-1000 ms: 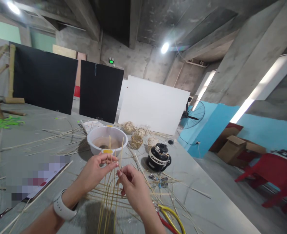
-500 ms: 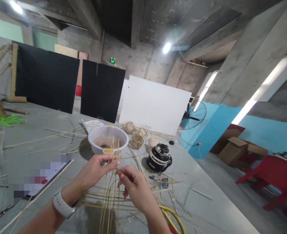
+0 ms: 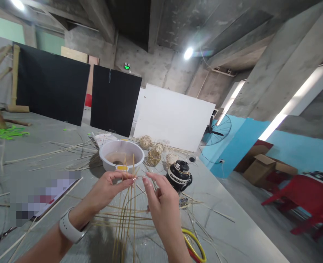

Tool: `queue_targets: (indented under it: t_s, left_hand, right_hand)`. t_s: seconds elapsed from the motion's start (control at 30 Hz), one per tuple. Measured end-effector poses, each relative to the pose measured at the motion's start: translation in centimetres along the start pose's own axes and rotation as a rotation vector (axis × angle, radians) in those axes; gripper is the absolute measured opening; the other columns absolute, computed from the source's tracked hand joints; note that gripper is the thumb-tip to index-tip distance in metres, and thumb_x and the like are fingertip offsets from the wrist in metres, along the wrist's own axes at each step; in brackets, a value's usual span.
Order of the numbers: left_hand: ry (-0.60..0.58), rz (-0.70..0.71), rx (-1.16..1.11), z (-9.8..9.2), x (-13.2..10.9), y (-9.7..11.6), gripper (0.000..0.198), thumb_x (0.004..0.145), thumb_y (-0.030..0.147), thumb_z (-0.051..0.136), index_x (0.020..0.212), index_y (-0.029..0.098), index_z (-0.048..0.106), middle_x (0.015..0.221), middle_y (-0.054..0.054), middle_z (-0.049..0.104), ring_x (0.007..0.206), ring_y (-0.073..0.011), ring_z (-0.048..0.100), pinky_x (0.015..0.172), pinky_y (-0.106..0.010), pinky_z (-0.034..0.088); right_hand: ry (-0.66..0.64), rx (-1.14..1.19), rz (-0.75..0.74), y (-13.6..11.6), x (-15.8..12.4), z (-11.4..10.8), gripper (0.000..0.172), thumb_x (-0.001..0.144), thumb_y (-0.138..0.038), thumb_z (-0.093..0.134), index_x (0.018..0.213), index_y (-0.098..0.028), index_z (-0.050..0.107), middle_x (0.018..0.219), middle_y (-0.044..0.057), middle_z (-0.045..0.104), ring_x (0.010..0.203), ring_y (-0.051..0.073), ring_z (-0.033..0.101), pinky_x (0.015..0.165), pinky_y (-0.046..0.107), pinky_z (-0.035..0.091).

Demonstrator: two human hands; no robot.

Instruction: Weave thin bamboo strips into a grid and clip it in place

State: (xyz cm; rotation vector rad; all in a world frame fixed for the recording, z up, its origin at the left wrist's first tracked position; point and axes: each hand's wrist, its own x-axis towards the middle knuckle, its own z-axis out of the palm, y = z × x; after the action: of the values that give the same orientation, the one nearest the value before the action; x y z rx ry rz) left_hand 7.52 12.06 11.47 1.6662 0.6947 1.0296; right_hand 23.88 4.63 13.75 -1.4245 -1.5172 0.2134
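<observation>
Upright strips are pinched by the left hand above the near tabletop, the right hand raised with fingers loosely spread; weaving seems underway, another strip probably needing threading.

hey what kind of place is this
Probably a craft workshop for bamboo weaving in a bare concrete hall: thin bamboo strips cover the table, small woven balls sit beyond a white basin.
</observation>
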Motion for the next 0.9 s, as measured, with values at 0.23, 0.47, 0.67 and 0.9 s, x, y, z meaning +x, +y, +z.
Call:
queue_targets:
  t_s: [0.23,0.47,0.67,0.9]
  left_hand:
    - [-0.042,0.040,-0.026,0.0,-0.3,0.3,0.023,0.083,0.040,0.064,0.092,0.022,0.075,0.102,-0.004,0.072,0.102,-0.0234,0.062,0.097,-0.036,0.042]
    - [-0.049,-0.048,-0.186,0.3,-0.4,1.3,0.022,0.084,0.036,0.064,0.090,0.016,0.071,0.082,-0.003,0.072,0.082,-0.0181,0.066,0.080,-0.029,0.051]
    - [0.056,-0.034,-0.174,0.2,-0.5,1.5,0.020,0.084,0.036,0.063,0.085,0.016,0.067,0.081,-0.001,0.070,0.079,-0.0152,0.065,0.076,-0.026,0.052]
    - [0.073,-0.130,-0.138,0.2,-0.7,1.6,0.025,0.084,0.041,0.061,0.090,0.017,0.065,0.085,-0.002,0.070,0.072,-0.0146,0.067,0.069,-0.026,0.053]
  right_hand:
    - [-0.138,0.185,0.167,-1.4,1.2,1.2,0.029,0.088,-0.045,0.051,0.086,-0.018,0.061,0.065,0.001,0.058,0.036,0.010,0.050,0.031,0.021,0.041]
    - [-0.051,0.205,0.114,-1.2,0.4,1.9,0.027,0.093,-0.042,0.043,0.087,-0.018,0.052,0.057,-0.005,0.051,0.036,0.009,0.051,0.033,0.018,0.039]
    - [0.062,0.235,0.147,-1.0,0.2,2.1,0.026,0.092,-0.043,0.045,0.089,-0.018,0.053,0.055,-0.005,0.053,0.034,0.009,0.051,0.033,0.018,0.038]
    - [0.133,0.305,0.243,-0.8,0.1,1.2,0.029,0.090,-0.046,0.048,0.091,-0.018,0.055,0.046,-0.007,0.050,0.035,0.012,0.052,0.035,0.019,0.039]
